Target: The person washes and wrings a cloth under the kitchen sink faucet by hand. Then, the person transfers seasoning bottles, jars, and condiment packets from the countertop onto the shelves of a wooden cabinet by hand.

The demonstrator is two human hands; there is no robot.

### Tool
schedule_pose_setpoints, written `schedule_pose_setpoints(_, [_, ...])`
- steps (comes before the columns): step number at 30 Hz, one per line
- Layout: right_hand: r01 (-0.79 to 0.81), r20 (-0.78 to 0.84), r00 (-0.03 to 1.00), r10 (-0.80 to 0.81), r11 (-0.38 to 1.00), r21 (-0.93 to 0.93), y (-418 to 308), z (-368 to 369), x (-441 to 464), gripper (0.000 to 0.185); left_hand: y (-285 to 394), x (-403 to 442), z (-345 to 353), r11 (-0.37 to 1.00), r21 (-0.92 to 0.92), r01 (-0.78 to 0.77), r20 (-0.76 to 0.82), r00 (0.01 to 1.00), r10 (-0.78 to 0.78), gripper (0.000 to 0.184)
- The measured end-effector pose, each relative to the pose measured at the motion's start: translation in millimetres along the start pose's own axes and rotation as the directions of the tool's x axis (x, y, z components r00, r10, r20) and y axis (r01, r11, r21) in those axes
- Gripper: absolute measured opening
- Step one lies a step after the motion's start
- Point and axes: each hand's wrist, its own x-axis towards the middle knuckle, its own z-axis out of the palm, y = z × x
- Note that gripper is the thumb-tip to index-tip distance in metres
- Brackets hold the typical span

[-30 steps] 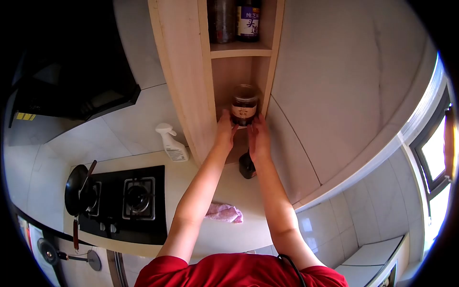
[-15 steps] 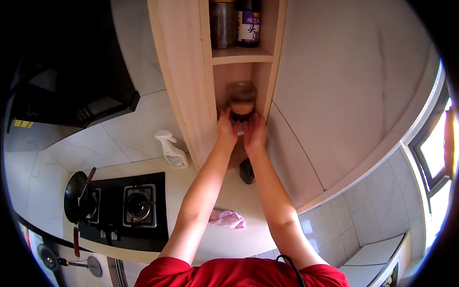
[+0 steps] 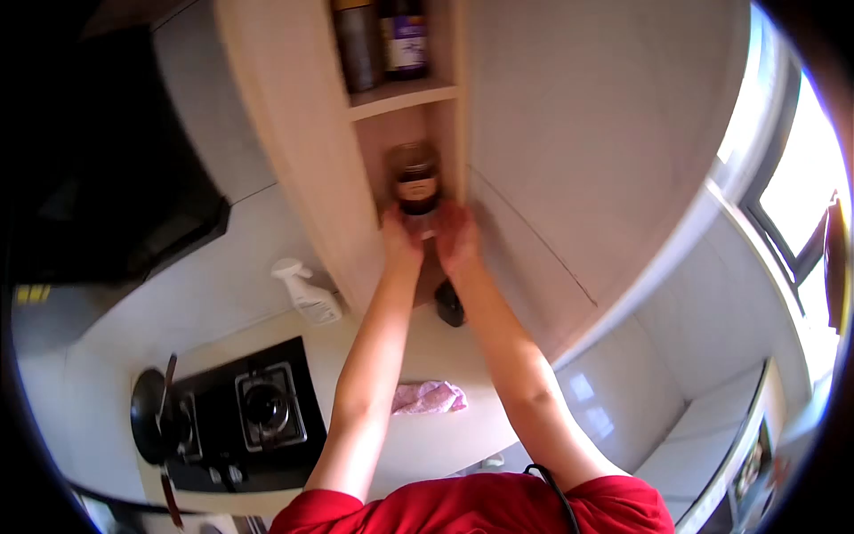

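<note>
Upper compartment [image 3: 405,100]: tall jar [image 3: 358,44] at left, bottle [image 3: 406,53] just to its right.
Lower compartment [image 3: 381,133]: glass jar [image 3: 416,185], the left hand [image 3: 405,238] and right hand [image 3: 456,238] either side of its base.
Counter [image 3: 482,432]: spray bottle [image 3: 307,292] left of the forearms, near the wall; small container [image 3: 450,304] below the glass jar; cloth [image 3: 431,398] nearer the body, between the forearms.
Gas stove [image 3: 218,418]: on the counter's left, wok [image 3: 147,414] over its left burner.
Range hood [image 3: 116,160]: above the stove.
Window [image 3: 801,178]: far right.

tbh can't read anything, tan label [image 3: 417,190] on the glass jar [image 3: 414,165] and purple-white label [image 3: 408,49] on the dark bottle [image 3: 400,12] are just blur
</note>
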Motion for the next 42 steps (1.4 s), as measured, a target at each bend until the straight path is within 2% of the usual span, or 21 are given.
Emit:
schedule_pose_setpoints(1, [-0.029, 0.023, 0.999, 0.027, 0.994, 0.104, -2.7, -9.4, -8.0, 0.037, -6.5, -1.0, -17.8, 0.997, -0.067, 0.046, 0.093, 0.995, -0.039, 0.021])
schedule_pose_setpoints(2, [-0.024, 0.139, 0.99, 0.01, 0.995, 0.101, -6.1, -24.2, -22.6, 0.033, -17.6, -4.7, -38.6, 0.984, -0.129, 0.124, 0.197, 0.976, -0.097, 0.016])
schedule_pose_setpoints(3, [-0.034, 0.4, 0.916, -0.026, 0.989, 0.142, -8.5, -38.4, -37.0, 0.024, -18.1, -23.7, -50.2, 0.992, -0.03, 0.121, 0.373, 0.922, -0.101, 0.02])
schedule_pose_setpoints(4, [-0.021, 0.419, 0.907, -0.036, 0.991, 0.131, -18.2, -46.9, -57.5, 0.028, -19.2, -42.9, -60.8, 0.995, 0.061, 0.082, 0.538, 0.837, -0.102, 0.025])
schedule_pose_setpoints(5, [-0.025, 0.386, 0.922, -0.023, 0.992, 0.12, -22.3, -55.0, -84.0, 0.032, -29.1, -56.0, -75.1, 0.957, -0.052, 0.286, 0.481, 0.847, -0.227, 0.034])
schedule_pose_setpoints(6, [-0.029, 0.348, 0.937, -0.007, 0.995, 0.099, -30.8, -64.1, -107.8, 0.037, -18.0, -74.7, -88.5, 0.937, 0.138, 0.321, 0.587, 0.735, -0.338, 0.043])
schedule_pose_setpoints(7, [-0.05, 0.308, 0.951, 0.026, 0.996, 0.07, -31.8, -72.0, -131.1, 0.041, -20.9, -120.8, -72.3, 0.947, 0.104, 0.303, 0.359, 0.877, -0.319, 0.047])
schedule_pose_setpoints(9, [-0.104, 0.194, 0.977, 0.093, 0.994, 0.045, -28.9, -93.8, -175.3, 0.05, -17.8, -164.8, -94.5, 0.916, 0.064, 0.397, 0.083, 0.912, -0.401, 0.056])
schedule_pose_setpoints(11, [-0.219, 0.078, 0.975, 0.209, 0.961, 0.167, -18.1, -129.0, -212.2, 0.065, -8.6, -237.5, -85.8, 0.883, 0.002, 0.469, 0.039, 0.882, -0.469, 0.057])
schedule_pose_setpoints(12, [-0.208, 0.038, 0.978, 0.205, 0.971, 0.119, -28.5, -139.9, -234.1, 0.067, -12.6, -255.0, -89.5, 0.859, 0.03, 0.511, 0.01, 0.859, -0.511, 0.057])
schedule_pose_setpoints(16, [-0.086, -0.08, 0.993, 0.086, 0.996, 0.005, -81.3, -186.8, -330.1, 0.068, -38.9, -340.5, -92.4, 0.749, 0.196, 0.633, 0.013, 0.762, -0.647, 0.058])
schedule_pose_setpoints(18, [0.026, -0.134, 0.991, -0.024, 0.999, 0.019, -114.4, -203.7, -376.6, 0.067, -55.6, -376.3, -87.3, 0.684, 0.162, 0.711, 0.108, 0.677, -0.728, 0.057])
schedule_pose_setpoints(23, [0.321, -0.244, 0.918, -0.313, 0.947, -0.007, -204.8, -223.3, -537.5, 0.062, -99.9, -514.2, -46.0, 0.497, 0.263, 0.827, 0.246, 0.441, -0.863, 0.055])
schedule_pose_setpoints(26, [0.516, -0.339, 0.795, -0.504, 0.854, -0.059, -246.1, -228.8, -653.1, 0.061, -119.4, -616.0, -31.4, 0.362, 0.297, 0.884, 0.294, 0.276, -0.915, 0.055])
schedule_pose_setpoints(28, [0.609, -0.368, 0.717, -0.592, 0.789, -0.084, -271.6, -235.3, -726.6, 0.06, -133.6, -683.3, -19.4, 0.221, 0.352, 0.91, 0.36, 0.086, -0.929, 0.054])
schedule_pose_setpoints(29, [0.683, -0.393, 0.648, -0.652, 0.726, -0.079, -282.3, -238.3, -765.1, 0.057, -141.9, -715.8, -16.0, 0.201, 0.373, 0.906, 0.366, 0.056, -0.929, 0.054])
schedule_pose_setpoints(31, [0.801, -0.431, 0.511, -0.743, 0.594, -0.076, -301.2, -243.7, -839.8, 0.052, -156.8, -781.9, -11.0, 0.034, 0.423, 0.906, 0.372, -0.139, -0.918, 0.054])
schedule_pose_setpoints(32, [0.845, -0.446, 0.445, -0.776, 0.53, -0.079, -307.7, -241.2, -868.5, 0.051, -159.2, -808.7, -4.1, 0.023, 0.442, 0.897, 0.37, -0.159, -0.915, 0.054])
schedule_pose_setpoints(34, [0.92, -0.456, 0.308, -0.835, 0.383, -0.079, -320.5, -247.8, -932.5, 0.05, -166.2, -874.6, 3.2, -0.118, 0.536, 0.836, 0.335, -0.338, -0.88, 0.055])
schedule_pose_setpoints(38, [0.991, -0.431, 0.035, -0.902, 0.086, -0.099, -339.7, -269.1, -1049.4, 0.049, -203.0, -999.0, 9.7, -0.328, 0.642, 0.693, 0.26, -0.599, -0.757, 0.061])
schedule_pose_setpoints(42, [0.947, -0.431, -0.256, -0.865, -0.134, -0.292, -357.0, -276.4, -1166.0, 0.051, -228.7, -1132.5, 11.8, -0.474, 0.72, 0.507, 0.16, -0.786, -0.597, 0.062])
